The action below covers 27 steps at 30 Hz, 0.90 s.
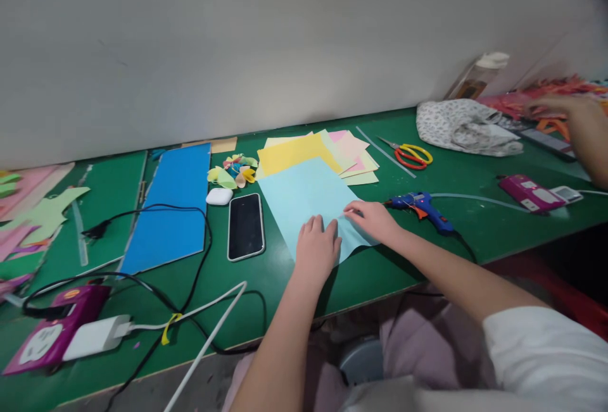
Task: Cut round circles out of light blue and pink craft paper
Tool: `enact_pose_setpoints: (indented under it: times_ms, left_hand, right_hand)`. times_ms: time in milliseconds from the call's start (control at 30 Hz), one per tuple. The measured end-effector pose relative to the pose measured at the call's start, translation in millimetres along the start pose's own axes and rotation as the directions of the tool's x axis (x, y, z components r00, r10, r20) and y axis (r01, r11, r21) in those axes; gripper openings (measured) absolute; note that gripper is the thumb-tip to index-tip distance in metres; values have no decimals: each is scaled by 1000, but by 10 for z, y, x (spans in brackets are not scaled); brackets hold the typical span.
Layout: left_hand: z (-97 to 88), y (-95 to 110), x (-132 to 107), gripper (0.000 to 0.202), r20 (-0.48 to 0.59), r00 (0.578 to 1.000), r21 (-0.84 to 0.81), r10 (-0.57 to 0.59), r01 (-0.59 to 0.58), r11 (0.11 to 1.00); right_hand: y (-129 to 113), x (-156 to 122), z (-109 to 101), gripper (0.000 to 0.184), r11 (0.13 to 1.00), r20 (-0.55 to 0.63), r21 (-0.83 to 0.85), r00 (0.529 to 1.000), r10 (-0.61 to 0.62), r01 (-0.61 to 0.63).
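A light blue paper sheet (304, 193) lies on the green table (380, 273) in front of me. My left hand (317, 249) rests flat on its near edge, fingers stretched out. My right hand (373, 219) lies palm down on the sheet's right corner, fingertips pressing the paper. Behind the sheet sits a fanned stack of yellow, pink and pale green papers (323, 152). A blue glue gun (422, 205) lies just right of my right hand.
A black phone (246, 226), white earbud case (219, 196), blue card (171, 206) and paper flower scraps (235, 170) lie left. Orange-yellow scissors (412, 155), patterned cloth (468, 126) and a magenta device (529, 192) lie right. Another person's hand (570, 111) is far right. Cables and a charger (97, 336) cross the near left.
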<state>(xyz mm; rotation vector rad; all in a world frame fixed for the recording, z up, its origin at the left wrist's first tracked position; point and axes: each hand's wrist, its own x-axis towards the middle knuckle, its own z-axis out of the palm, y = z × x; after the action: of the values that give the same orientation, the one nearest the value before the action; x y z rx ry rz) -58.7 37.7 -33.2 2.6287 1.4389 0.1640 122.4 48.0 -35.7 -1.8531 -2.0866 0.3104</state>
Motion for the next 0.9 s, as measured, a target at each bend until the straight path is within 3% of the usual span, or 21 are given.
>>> enact_pose_setpoints:
  times_ms: [133,300,500,900]
  left_hand:
    - [124,-6,-103,51,-15,1000,5,0,0,1000]
    - [235,-65,-168,56,-64,996,67,55,-51,996]
    - [246,-96,-170,56,-79,994,116,76,-66,991]
    - [234,-85,-169,55,-77,995,104,69,-61,993]
  right_hand:
    - [34,-99,-64,30,979,-21,76,981,193,-191]
    - [-1,-317,-98,44,943,-34,122,948,317,-311]
    - [-4,-402,-45,43,940,-12,70,942,334,-333]
    - [-102,-464,52,38,937,-87,-56,937,338,-344]
